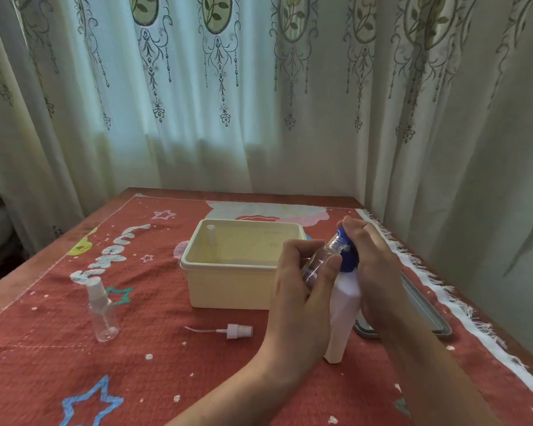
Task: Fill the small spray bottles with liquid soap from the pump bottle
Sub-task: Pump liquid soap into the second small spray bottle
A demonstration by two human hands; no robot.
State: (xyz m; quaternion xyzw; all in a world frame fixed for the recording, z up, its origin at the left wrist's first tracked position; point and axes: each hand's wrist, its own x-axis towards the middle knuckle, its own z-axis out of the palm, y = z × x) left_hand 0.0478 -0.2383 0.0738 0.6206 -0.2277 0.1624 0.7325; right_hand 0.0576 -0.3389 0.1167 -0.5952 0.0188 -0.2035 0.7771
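A white pump bottle [342, 315] with a blue pump head [350, 256] stands on the red cloth at centre right. My right hand [373, 265] lies over the blue pump head. My left hand [305, 281] grips a small clear spray bottle [320, 262] with no cap, tilted so its open neck meets the pump spout. The loose white spray cap [237, 331] with its thin tube lies on the cloth in front. A second clear spray bottle [102, 312], capped, stands upright at the left.
A cream plastic box [228, 284] sits open behind the bottles, with one more small clear bottle [210, 238] in its back left corner. A grey lid [425, 309] lies flat to the right, near the cloth's fringed edge [443, 290]. Curtains hang behind the table.
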